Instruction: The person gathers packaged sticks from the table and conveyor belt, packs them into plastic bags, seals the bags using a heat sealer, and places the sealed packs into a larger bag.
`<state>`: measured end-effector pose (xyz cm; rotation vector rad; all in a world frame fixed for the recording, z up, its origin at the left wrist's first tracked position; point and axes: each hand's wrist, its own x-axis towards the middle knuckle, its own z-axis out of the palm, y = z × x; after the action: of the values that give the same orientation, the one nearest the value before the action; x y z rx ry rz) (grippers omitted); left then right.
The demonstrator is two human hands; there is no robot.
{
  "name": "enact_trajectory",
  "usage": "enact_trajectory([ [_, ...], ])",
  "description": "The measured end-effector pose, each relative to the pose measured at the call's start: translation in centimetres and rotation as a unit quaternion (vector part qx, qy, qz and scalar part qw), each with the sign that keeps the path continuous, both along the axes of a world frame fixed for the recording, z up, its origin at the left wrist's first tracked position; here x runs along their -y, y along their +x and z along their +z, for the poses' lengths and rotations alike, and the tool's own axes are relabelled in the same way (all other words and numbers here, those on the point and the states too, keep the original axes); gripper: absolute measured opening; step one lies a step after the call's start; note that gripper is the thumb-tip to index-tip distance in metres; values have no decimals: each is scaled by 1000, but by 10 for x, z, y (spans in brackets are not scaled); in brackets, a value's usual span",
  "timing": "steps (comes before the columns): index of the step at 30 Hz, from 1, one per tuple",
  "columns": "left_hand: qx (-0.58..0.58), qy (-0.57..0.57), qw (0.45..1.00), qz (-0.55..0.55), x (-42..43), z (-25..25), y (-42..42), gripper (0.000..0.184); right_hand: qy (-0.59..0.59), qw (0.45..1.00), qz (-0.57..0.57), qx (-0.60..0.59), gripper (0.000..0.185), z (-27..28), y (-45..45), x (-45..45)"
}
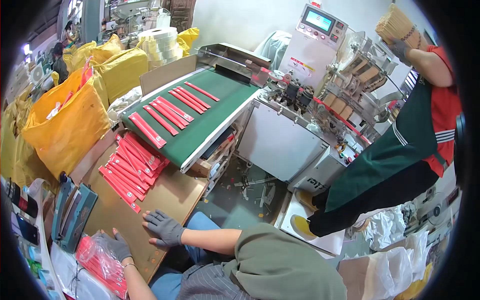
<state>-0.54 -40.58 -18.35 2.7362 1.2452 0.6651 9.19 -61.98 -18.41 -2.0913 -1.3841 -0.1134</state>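
My left hand [116, 247], in a grey fingerless glove, rests on a clear plastic bag of red packets [100, 262] at the lower left; whether its fingers grip the bag is unclear. My right hand [164, 228], gloved the same way, lies spread on the brown tabletop [175, 192], holding nothing. A loose heap of red paper sleeves [131, 167] lies on the board beyond it. More red sleeves [167, 111] lie in slanted rows on the green conveyor belt [220, 100].
A teal sealing device [75, 215] stands left of the board. Yellow sacks [67, 125] are behind it. Beyond the belt is a packing machine [285, 135], where a co-worker in a green apron [377, 155] lifts a bundle of sticks [400, 25].
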Motion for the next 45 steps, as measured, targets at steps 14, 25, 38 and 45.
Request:
enact_trajectory([
  [14,-28,15,999,8,-4,-8,-3,57,17,999,25,-14,61,10,4,-1],
  [25,128,-60,990,-17,1,0,1,48,0,955,-296,32,59,167,283,-13],
  [38,162,-338,927,32,-13,34,204,73,-179,955,-234,-37,114,92,243,-142],
  [45,289,-355,889,-16,-16,32,197,78,-190,923,-297,-156,87,61,246,-149],
])
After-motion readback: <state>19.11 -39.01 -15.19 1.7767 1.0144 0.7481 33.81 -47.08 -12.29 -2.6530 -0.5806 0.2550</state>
